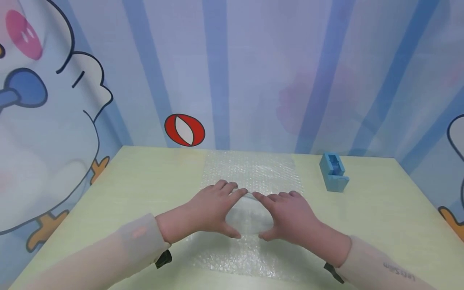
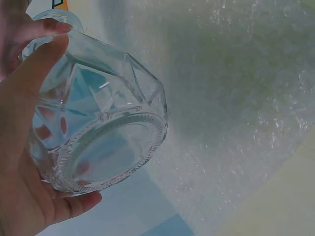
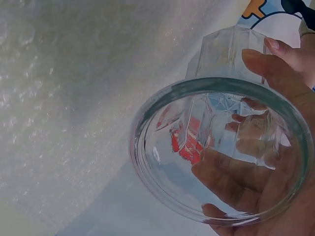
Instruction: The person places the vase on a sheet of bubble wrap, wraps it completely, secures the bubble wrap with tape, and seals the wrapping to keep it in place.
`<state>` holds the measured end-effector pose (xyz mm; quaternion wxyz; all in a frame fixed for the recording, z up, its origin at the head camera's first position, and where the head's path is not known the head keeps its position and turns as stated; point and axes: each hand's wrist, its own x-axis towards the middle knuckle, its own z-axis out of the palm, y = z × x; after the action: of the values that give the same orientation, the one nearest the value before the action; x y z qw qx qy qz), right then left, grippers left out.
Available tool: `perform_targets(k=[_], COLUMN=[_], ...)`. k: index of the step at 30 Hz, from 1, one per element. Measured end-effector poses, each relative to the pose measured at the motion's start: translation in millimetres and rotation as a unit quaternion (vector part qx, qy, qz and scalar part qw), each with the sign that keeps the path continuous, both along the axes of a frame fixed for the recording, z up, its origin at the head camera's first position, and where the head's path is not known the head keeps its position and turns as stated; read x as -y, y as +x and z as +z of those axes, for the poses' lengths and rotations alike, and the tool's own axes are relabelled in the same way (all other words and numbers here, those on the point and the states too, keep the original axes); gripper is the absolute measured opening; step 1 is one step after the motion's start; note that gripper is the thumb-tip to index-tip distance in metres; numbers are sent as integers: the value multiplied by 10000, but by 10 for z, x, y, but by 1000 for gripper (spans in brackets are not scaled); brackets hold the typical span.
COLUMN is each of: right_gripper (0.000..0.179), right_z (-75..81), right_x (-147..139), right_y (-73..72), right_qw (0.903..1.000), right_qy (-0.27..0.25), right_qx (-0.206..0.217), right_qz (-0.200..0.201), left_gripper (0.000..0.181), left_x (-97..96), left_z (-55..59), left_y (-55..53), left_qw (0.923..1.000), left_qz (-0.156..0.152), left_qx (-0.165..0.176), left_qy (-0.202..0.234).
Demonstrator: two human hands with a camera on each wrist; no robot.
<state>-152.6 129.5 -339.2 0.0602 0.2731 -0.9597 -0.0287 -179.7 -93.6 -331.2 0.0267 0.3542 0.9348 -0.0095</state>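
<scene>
Between both hands is a clear, faceted glass vase [image 1: 250, 215], held on its side above a sheet of bubble wrap [image 1: 250, 257]. My left hand [image 1: 214, 205] grips the base end; the round, ridged base [image 2: 106, 152] faces the left wrist view, with thumb and fingers on either side. At the mouth end, my right hand [image 1: 291, 215] grips the vase, and the wide rim [image 3: 216, 84] faces the right wrist view. Through the glass, the right fingers [image 3: 226, 182] show curled around the far side. From the head view, much of the vase blends into the wrap.
A light blue tape dispenser [image 1: 334, 173] stands at the back right of the pale yellow table [image 1: 156, 173]. Behind the table rises a striped cartoon-printed backdrop [image 1: 253, 72], and its printed panels continue along both sides.
</scene>
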Motion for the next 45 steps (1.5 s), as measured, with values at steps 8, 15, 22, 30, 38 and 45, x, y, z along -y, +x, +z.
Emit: perform_targets(k=[8, 15, 22, 30, 38, 45], right_gripper=[93, 93, 93, 96, 95, 96], right_z=[-58, -152, -243, -277, -284, -304], right_x=[9, -2, -6, 8, 2, -11], right_y=[54, 69, 73, 83, 54, 57], right_qw=[9999, 9995, 9989, 9980, 9976, 9972], right_qy=[-148, -256, -441, -592, -626, -673], right_qx=[-61, -168, -105, 180, 261, 259], right_qz=[54, 111, 110, -79, -163, -172], left_gripper=[102, 98, 96, 91, 87, 94], left_x=[58, 91, 110, 108, 47, 31], left_z=[-66, -110, -155, -186, -221, -258], left_y=[43, 48, 42, 52, 129, 148], left_qw=[9992, 9991, 9990, 9993, 9993, 9991], left_qz=[-209, -284, -360, -293, 11, -41], left_qx=[-327, -249, -174, -83, 18, -309], left_qy=[100, 217, 208, 235, 383, 290])
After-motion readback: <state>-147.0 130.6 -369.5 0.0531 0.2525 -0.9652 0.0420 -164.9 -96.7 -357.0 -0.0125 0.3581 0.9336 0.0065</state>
